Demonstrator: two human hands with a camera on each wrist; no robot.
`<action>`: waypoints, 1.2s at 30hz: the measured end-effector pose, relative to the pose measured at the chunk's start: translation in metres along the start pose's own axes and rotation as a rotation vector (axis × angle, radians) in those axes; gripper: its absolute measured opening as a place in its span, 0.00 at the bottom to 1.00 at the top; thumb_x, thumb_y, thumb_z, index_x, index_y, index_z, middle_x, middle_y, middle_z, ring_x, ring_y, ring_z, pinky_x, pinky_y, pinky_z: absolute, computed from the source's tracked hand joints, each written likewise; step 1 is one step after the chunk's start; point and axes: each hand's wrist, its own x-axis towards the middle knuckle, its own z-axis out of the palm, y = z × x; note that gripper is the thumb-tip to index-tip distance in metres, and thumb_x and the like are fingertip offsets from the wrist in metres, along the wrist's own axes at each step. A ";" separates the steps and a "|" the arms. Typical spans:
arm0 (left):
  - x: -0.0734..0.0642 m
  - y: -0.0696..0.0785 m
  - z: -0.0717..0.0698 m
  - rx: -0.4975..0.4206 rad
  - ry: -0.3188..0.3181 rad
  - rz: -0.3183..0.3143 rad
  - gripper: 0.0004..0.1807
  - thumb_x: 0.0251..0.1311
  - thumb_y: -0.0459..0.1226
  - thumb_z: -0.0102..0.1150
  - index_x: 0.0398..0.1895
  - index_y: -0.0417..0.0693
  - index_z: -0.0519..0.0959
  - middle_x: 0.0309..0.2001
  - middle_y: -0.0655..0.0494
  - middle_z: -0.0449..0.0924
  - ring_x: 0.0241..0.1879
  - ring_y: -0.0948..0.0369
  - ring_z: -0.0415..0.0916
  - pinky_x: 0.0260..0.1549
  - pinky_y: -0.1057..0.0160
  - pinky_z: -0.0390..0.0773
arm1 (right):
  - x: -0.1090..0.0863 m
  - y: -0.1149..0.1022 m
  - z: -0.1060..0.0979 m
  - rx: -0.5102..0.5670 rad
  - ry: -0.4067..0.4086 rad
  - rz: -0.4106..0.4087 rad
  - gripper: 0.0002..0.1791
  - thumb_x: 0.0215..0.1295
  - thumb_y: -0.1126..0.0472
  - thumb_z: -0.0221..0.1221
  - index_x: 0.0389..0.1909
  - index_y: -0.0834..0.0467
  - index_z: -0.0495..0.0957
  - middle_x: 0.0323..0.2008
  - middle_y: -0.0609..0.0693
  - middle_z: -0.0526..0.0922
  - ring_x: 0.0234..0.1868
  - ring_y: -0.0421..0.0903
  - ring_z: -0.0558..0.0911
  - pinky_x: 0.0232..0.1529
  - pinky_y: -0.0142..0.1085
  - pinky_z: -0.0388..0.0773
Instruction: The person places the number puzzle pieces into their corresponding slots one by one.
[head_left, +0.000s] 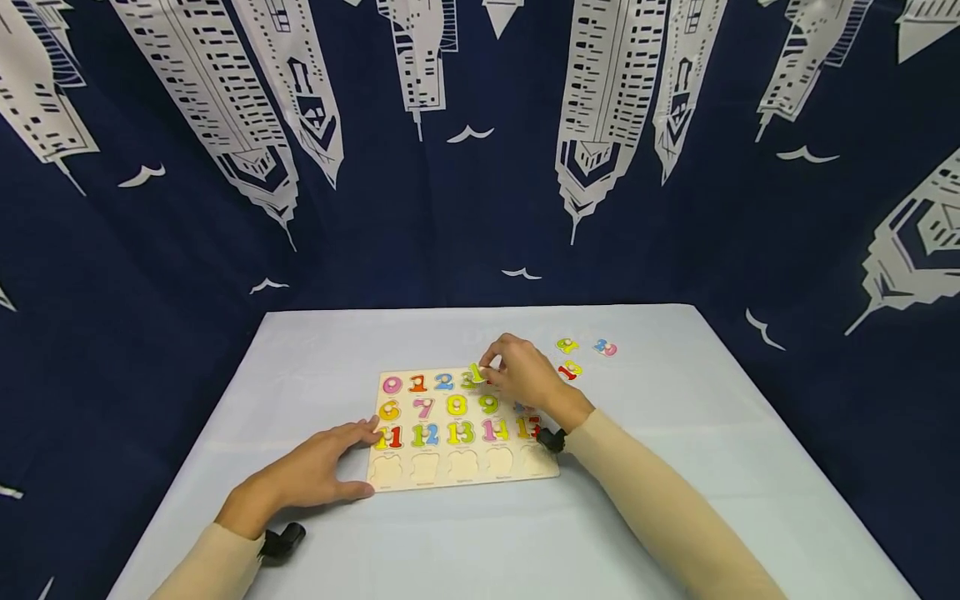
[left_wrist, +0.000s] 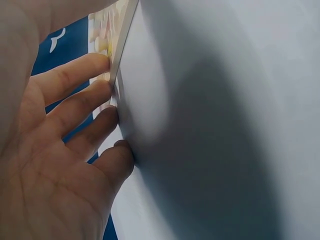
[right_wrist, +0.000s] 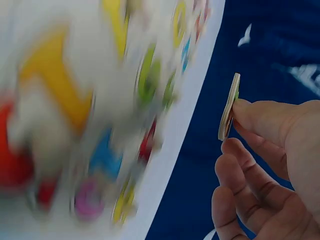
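A wooden number puzzle board (head_left: 444,471) lies on the table, with coloured number pieces in its upper three rows and several bare recesses in the front row. My right hand (head_left: 528,375) is over the board's back right part. Its thumb and fingertips pinch a thin wooden number piece (right_wrist: 229,107), whose yellow-green face (head_left: 476,372) shows in the head view. Which number it is, I cannot tell. At the board's left edge rests my left hand (head_left: 315,471), fingers spread and fairly straight; fingertips touch the rim and the thumb lies by the front left corner.
Behind the board's right side lie loose number pieces: a yellow-green one (head_left: 567,345), a blue and pink one (head_left: 605,347) and a red and yellow one (head_left: 570,369). A white cloth covers the table (head_left: 637,517). A dark blue patterned curtain (head_left: 465,208) hangs behind.
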 end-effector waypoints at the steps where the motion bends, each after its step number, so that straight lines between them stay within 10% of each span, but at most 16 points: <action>1: 0.000 0.000 0.000 0.001 0.000 0.001 0.43 0.61 0.51 0.90 0.78 0.51 0.83 0.91 0.48 0.70 0.90 0.38 0.67 0.89 0.30 0.67 | -0.003 -0.006 0.002 -0.010 -0.003 -0.023 0.05 0.79 0.59 0.75 0.49 0.55 0.94 0.53 0.51 0.91 0.43 0.45 0.86 0.42 0.36 0.87; 22: 0.003 -0.003 -0.002 0.000 -0.001 0.035 0.41 0.62 0.53 0.88 0.76 0.51 0.83 0.90 0.46 0.71 0.89 0.35 0.68 0.87 0.28 0.68 | -0.033 -0.119 0.077 -0.156 -0.194 -0.392 0.03 0.76 0.54 0.78 0.40 0.45 0.94 0.41 0.39 0.89 0.38 0.31 0.78 0.41 0.23 0.76; 36: 0.000 -0.004 -0.004 -0.004 0.001 0.054 0.42 0.64 0.54 0.87 0.78 0.50 0.83 0.90 0.45 0.71 0.89 0.36 0.68 0.87 0.27 0.68 | -0.030 -0.140 0.095 -0.212 -0.187 -0.329 0.03 0.74 0.53 0.79 0.40 0.45 0.95 0.40 0.38 0.89 0.37 0.30 0.81 0.33 0.21 0.74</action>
